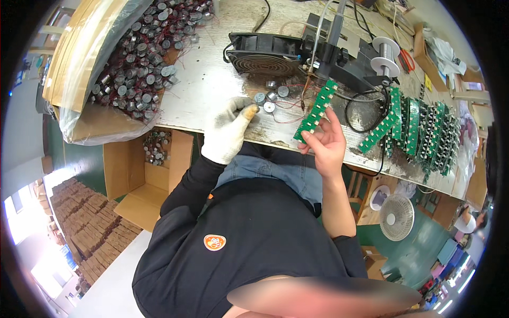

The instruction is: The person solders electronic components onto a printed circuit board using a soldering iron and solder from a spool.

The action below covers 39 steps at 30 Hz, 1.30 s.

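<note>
White, scuffed table [188, 100] bears circuit boards [413, 130] above green floor [419, 252].

Tbl [205, 71] free betw. lined box [79, 61] & blk fan [265, 62]; PCBs [413, 127] block R.

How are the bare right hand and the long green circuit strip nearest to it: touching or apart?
Touching. The head view shows the right hand holding the green circuit strip near its lower end, with the thumb overlapping it.
</note>
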Each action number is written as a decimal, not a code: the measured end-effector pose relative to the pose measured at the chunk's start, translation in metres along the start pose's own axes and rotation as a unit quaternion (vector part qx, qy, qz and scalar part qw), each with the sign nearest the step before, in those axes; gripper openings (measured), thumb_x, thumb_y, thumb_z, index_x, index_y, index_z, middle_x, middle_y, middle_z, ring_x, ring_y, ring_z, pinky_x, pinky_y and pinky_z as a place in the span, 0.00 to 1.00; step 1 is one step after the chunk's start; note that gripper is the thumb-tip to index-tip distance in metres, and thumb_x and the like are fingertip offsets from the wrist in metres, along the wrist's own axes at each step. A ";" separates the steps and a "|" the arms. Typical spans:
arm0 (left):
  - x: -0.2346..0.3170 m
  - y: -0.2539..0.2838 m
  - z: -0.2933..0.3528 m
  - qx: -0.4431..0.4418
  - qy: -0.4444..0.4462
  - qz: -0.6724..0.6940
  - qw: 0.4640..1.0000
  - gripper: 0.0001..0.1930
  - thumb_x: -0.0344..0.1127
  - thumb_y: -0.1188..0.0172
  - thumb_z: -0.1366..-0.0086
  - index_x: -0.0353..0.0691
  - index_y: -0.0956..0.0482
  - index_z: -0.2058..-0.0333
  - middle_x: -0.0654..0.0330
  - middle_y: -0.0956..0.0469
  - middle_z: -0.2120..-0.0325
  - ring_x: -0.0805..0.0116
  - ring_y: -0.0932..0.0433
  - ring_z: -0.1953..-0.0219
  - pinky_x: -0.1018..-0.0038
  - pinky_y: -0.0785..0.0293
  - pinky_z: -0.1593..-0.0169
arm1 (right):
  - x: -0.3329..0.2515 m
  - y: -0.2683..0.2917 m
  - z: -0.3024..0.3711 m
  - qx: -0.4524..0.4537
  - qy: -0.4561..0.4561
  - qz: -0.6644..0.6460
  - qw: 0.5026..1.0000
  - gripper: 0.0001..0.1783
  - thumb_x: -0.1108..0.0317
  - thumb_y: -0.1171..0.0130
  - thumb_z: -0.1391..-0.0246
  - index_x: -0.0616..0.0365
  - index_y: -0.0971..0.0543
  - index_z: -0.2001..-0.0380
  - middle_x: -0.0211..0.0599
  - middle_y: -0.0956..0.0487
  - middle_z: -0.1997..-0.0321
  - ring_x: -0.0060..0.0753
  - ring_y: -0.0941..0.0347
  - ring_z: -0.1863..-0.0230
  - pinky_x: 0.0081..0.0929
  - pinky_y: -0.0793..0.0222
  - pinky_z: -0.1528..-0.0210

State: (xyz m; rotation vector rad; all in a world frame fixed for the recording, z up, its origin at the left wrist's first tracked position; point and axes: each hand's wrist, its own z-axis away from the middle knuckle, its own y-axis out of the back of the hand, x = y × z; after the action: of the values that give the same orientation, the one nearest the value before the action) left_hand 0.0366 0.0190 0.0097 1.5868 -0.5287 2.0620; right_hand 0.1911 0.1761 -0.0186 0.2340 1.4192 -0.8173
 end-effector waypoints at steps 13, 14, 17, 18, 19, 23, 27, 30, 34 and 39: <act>-0.005 -0.031 0.008 -0.075 0.027 -0.041 0.996 0.13 0.35 0.42 0.38 0.29 0.22 0.62 0.59 0.23 0.73 0.76 0.27 0.72 0.79 0.31 0.67 | -0.005 -0.008 -0.003 -0.012 -0.019 -0.016 1.000 0.41 0.85 0.43 0.51 0.60 0.47 0.35 0.46 0.28 0.55 0.28 0.23 0.73 0.18 0.28 0.79; -0.007 -0.032 0.008 -0.076 0.028 -0.041 0.996 0.13 0.35 0.42 0.38 0.29 0.22 0.62 0.59 0.23 0.73 0.76 0.27 0.72 0.79 0.31 0.67 | -0.005 -0.009 -0.003 -0.013 -0.022 -0.017 1.000 0.41 0.85 0.43 0.51 0.60 0.47 0.35 0.46 0.29 0.54 0.28 0.23 0.73 0.17 0.28 0.78; -0.012 -0.034 0.005 -0.086 -0.003 -0.104 0.991 0.12 0.34 0.42 0.39 0.29 0.21 0.62 0.57 0.24 0.71 0.74 0.27 0.70 0.77 0.30 0.64 | -0.003 -0.008 -0.003 -0.011 -0.016 -0.022 1.000 0.42 0.85 0.44 0.52 0.59 0.47 0.34 0.48 0.29 0.51 0.28 0.23 0.72 0.18 0.28 0.78; -0.012 -0.036 0.005 -0.084 -0.012 -0.111 0.990 0.12 0.34 0.42 0.39 0.29 0.21 0.63 0.57 0.25 0.71 0.74 0.27 0.70 0.77 0.30 0.65 | -0.004 -0.008 -0.003 -0.012 -0.011 -0.027 1.000 0.42 0.85 0.44 0.52 0.58 0.47 0.35 0.50 0.29 0.49 0.28 0.24 0.73 0.19 0.28 0.79; -0.012 -0.037 0.005 -0.082 -0.021 -0.117 0.989 0.12 0.34 0.42 0.39 0.29 0.21 0.63 0.56 0.25 0.72 0.74 0.26 0.70 0.76 0.30 0.65 | -0.004 -0.007 -0.003 -0.010 -0.012 -0.026 1.000 0.42 0.85 0.44 0.52 0.58 0.47 0.35 0.50 0.29 0.49 0.28 0.24 0.73 0.19 0.28 0.79; -0.009 -0.040 0.004 -0.086 -0.010 -0.112 0.990 0.09 0.31 0.43 0.38 0.29 0.21 0.66 0.61 0.24 0.72 0.76 0.28 0.69 0.79 0.32 0.63 | -0.006 -0.006 -0.003 -0.010 -0.008 -0.028 1.000 0.42 0.86 0.45 0.52 0.58 0.47 0.35 0.52 0.29 0.49 0.28 0.24 0.74 0.18 0.28 0.80; -0.003 -0.041 0.000 -0.117 -0.068 -0.179 0.975 0.09 0.30 0.44 0.38 0.28 0.21 0.66 0.61 0.26 0.73 0.76 0.28 0.69 0.79 0.32 0.64 | -0.007 -0.006 -0.002 -0.002 -0.003 -0.026 1.000 0.42 0.87 0.45 0.52 0.58 0.47 0.35 0.54 0.30 0.47 0.28 0.23 0.75 0.17 0.29 0.80; -0.009 -0.045 -0.003 -0.122 -0.071 -0.141 0.980 0.10 0.32 0.43 0.40 0.28 0.21 0.67 0.57 0.26 0.73 0.73 0.27 0.69 0.76 0.31 0.64 | -0.007 -0.007 -0.003 -0.001 0.003 -0.027 1.000 0.42 0.87 0.46 0.52 0.58 0.47 0.35 0.54 0.29 0.47 0.28 0.23 0.75 0.16 0.29 0.80; -0.006 -0.050 -0.003 -0.136 0.007 -0.027 0.990 0.11 0.34 0.42 0.41 0.29 0.21 0.69 0.55 0.23 0.75 0.73 0.26 0.71 0.74 0.31 0.67 | -0.008 -0.005 -0.004 -0.003 0.005 -0.041 0.999 0.42 0.87 0.45 0.51 0.60 0.48 0.34 0.47 0.28 0.53 0.28 0.23 0.75 0.17 0.29 0.80; 0.000 -0.045 -0.011 -0.176 0.083 -0.092 0.977 0.08 0.30 0.45 0.38 0.31 0.22 0.66 0.61 0.22 0.73 0.78 0.26 0.70 0.79 0.29 0.65 | -0.008 -0.004 -0.006 -0.003 0.005 -0.048 0.999 0.41 0.87 0.46 0.52 0.57 0.47 0.35 0.49 0.28 0.54 0.27 0.23 0.75 0.17 0.29 0.81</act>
State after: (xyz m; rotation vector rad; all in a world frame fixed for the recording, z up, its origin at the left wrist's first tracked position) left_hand 0.0545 0.0617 0.0072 1.1987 -0.6219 1.8231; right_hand 0.1839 0.1796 -0.0109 0.1661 1.4505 -0.8920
